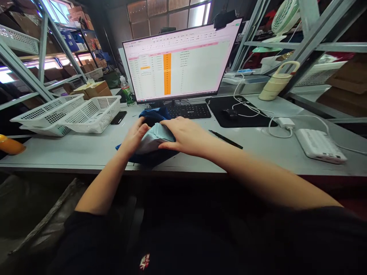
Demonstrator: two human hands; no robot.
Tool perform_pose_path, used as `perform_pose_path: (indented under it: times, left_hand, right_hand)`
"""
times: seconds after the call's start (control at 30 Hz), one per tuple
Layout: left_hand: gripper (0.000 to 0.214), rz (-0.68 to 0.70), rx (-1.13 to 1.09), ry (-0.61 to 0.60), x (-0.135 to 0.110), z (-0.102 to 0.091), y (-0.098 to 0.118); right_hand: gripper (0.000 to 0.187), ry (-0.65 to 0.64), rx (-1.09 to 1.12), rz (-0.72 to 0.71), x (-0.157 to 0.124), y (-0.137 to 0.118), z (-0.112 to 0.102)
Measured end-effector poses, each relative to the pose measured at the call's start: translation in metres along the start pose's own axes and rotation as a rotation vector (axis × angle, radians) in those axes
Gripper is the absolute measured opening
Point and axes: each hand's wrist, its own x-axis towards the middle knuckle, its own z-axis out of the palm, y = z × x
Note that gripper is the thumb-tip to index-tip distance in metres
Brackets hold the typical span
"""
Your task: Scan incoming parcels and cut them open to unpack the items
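Observation:
A light blue-grey folded cloth bundle (156,135) is between my two hands at the front of the desk. My right hand (183,135) grips its right side, fingers over the top and thumb underneath. Dark blue fabric (155,114) rises behind the bundle and also spreads beneath it; whether it is a bag I cannot tell. My left hand (133,137) is closed at the left side, its fingers at the blue fabric's edge and its thumb against the pale bundle. The fingertips of the left hand are partly hidden.
Behind the hands stand a keyboard (192,111) and a monitor (183,68). White baskets (94,114) and a phone (118,117) are on the left. A pen (226,139), mouse (230,114), cabled white power bank (319,145) and cream cup (275,86) lie rightward.

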Motion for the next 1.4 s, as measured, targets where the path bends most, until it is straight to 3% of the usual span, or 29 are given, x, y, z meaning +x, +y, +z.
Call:
perform_pose_path:
  times: [0.17,0.23,0.33,0.43,0.57,0.63,0.8,0.87,0.93,1.03,1.2,1.27,1.33,1.4]
  left_hand:
    - [0.085,0.238,0.385,-0.05,-0.013,-0.008,0.024]
    - [0.087,0.263,0.492,-0.09,-0.016,-0.008,0.032]
    - [0.065,0.278,0.559,-0.092,-0.019,-0.008,0.029]
    - [0.052,0.325,0.479,0.042,-0.023,-0.012,0.013]
    - [0.046,0.338,0.315,0.18,-0.03,-0.023,-0.008]
    - [0.046,0.323,0.252,0.157,-0.029,-0.029,-0.013]
    - [0.056,0.26,0.128,0.058,-0.018,-0.039,-0.02]
    - [0.058,0.241,0.068,0.075,-0.015,-0.04,-0.026]
    - [0.059,0.213,0.033,0.107,-0.016,-0.043,-0.036]
    - [0.064,0.171,0.016,0.266,-0.027,-0.051,-0.06]
    - [0.083,-0.014,-0.184,0.738,-0.04,-0.052,-0.099]
    - [0.09,-0.049,-0.224,0.819,-0.035,-0.045,-0.1]
    - [0.094,-0.025,-0.225,0.838,-0.027,-0.041,-0.093]
    - [0.095,0.003,-0.212,0.86,-0.021,-0.047,-0.085]
  right_hand:
    - [0.073,0.029,0.114,-0.008,0.0,-0.009,0.014]
    - [0.069,0.026,0.108,0.003,-0.001,-0.01,0.015]
    - [0.073,0.01,0.095,0.038,-0.003,-0.002,0.019]
    - [0.078,0.002,0.134,0.087,-0.009,0.011,0.031]
    - [0.061,0.086,0.282,0.046,-0.013,0.024,0.044]
    - [0.05,0.063,0.315,-0.026,-0.011,0.028,0.038]
    - [0.024,-0.134,0.321,-0.214,-0.002,0.04,0.004]
    - [0.009,-0.116,0.333,-0.279,0.001,0.047,0.003]
    - [0.008,-0.043,0.332,-0.297,-0.002,0.055,0.016]
    - [0.01,0.061,0.329,-0.215,-0.019,0.061,0.057]
    - [0.011,0.004,0.427,-0.062,-0.051,0.039,0.132]
    - [0.032,0.117,0.44,-0.028,-0.046,0.026,0.141]
    - [0.051,0.274,0.42,-0.001,-0.029,0.02,0.137]
    - [0.04,0.305,0.358,0.033,-0.01,0.024,0.127]
